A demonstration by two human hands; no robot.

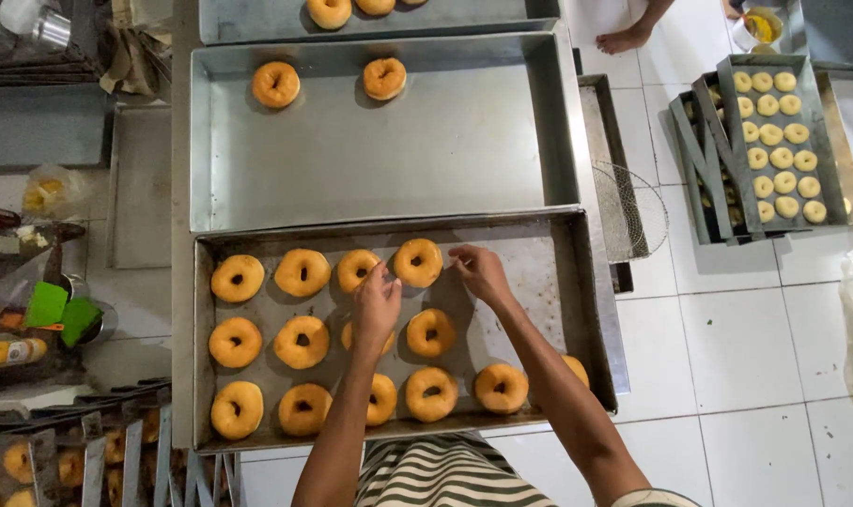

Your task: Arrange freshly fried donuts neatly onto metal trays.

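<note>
So right now both hands are over the near tray [558, 310], the one packed with fried golden doughnut rings. The left hand [377, 305] is sitting between the top and middle rows, fingers pointing up toward the third doughnut [356, 268] in the top row. Looks like the fingertips are just touching its edge, not wrapped around it. The palm is also covering most of another ring [389, 338] in the middle row, so I can't tell if it's pressing on that one or just hovering.

The right hand [481, 272] is up by the top-right doughnut [418, 262], fingers loosely spread, fingertips just beside it. Not holding anything as far as I can see, more of a pinch about to happen than a grip.

My read: this is the picking-up stage. The tray behind it [539, 122] is mostly bare with only two doughnuts [275, 84] near its far edge, so I'd guess rings get moved across from the full tray to that one, top row first. Just a guess though.

If that's right, the next bit needs a gentle hold on each ring from the sides, lifting straight up so the neighbours don't get dragged, since they sit close together. They look soft, so squeezing would dent them.

Off to the right on the tiled floor [746, 376] there's a stack of trays with pale unfried rounds [774, 141], well apart from the hands.
</note>
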